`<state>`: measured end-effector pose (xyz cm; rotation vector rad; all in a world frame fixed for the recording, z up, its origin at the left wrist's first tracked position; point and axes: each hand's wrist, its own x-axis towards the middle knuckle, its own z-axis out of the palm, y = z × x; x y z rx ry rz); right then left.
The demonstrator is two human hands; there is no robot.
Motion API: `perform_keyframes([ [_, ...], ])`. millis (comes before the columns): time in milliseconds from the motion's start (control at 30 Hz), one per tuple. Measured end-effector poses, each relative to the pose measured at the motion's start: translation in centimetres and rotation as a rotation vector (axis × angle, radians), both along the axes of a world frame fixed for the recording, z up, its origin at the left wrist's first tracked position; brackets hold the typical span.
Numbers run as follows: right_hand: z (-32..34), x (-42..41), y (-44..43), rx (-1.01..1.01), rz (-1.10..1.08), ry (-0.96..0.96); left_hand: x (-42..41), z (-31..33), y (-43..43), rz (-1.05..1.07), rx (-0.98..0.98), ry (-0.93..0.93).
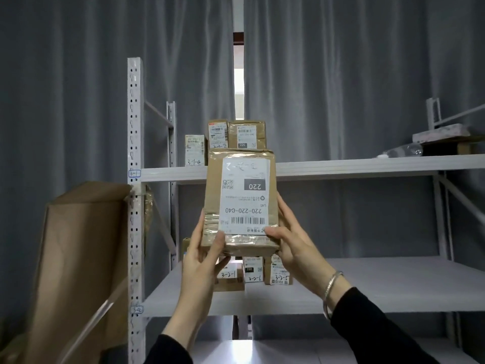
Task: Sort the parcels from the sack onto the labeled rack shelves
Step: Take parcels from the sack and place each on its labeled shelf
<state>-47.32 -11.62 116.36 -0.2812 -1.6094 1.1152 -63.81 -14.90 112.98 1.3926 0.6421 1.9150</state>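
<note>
Parcel check: I see a brown taped cardboard parcel (213, 198) with an upside-down white label (245, 200), raised in front of the white metal rack (341, 168). Left hand (202, 256) and right hand (291, 243) both grip its lower edge, thumbs pressed on the front.

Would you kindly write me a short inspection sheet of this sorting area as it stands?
Surface: white rack, upper shelf and lower shelf, tags on the left post.
Job's things: held parcel, label upside down; three parcels on the upper shelf, further parcels on the lower, behind the hands.
Clutter: cardboard box left of the rack; flat items on the upper shelf's right end.
Hands: left hand and right hand grip the held parcel's lower corners.
Cables: nothing seen.
Surroundings: grey curtains.
</note>
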Motion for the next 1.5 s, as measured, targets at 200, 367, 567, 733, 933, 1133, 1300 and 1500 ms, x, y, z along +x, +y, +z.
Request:
perform_keyframes([
  [200, 1.2, 2.2, -0.7, -0.016, 0.048, -0.037, 0.5, 1.3, -0.6, -0.025, -0.153, -0.071],
  [367, 2.9, 5.2, -0.7, -0.012, -0.084, -0.216, -0.2, 1.8, -1.3, -0.155, -0.262, -0.183],
  [567, 5.3, 6.8, -0.4, -0.025, -0.148, -0.333, -2.6, 0.3, -1.7, -0.283, -0.431, -0.025],
  [733, 7.2, 6.1, -0.7, 0.027, -0.175, -0.360, -0.4, -2.3, -2.3, -0.419, -0.532, 0.077],
  [933, 5.3, 5.5, 0.2, -0.041, -0.549, -0.124, 1.0, -3.9, -2.0, -0.307, -0.344, -0.228],
  [1133, -2.9, 1.9, -0.4, -0.181, -0.158, -0.007, 3.1, -3.0, -0.6, -0.225, -0.170, -0.618],
  [1300, -4.8, 0.0, -0.6, -0.092, -0.176, -0.047, 3.0, -2.5, 1.2, -0.219, -0.122, -0.610],
  [1500, -4.7, -0.1, -0.2, -0.042, -0.258, -0.069, 1.8, -2.5, 2.3, -0.178, -0.119, -0.472],
])
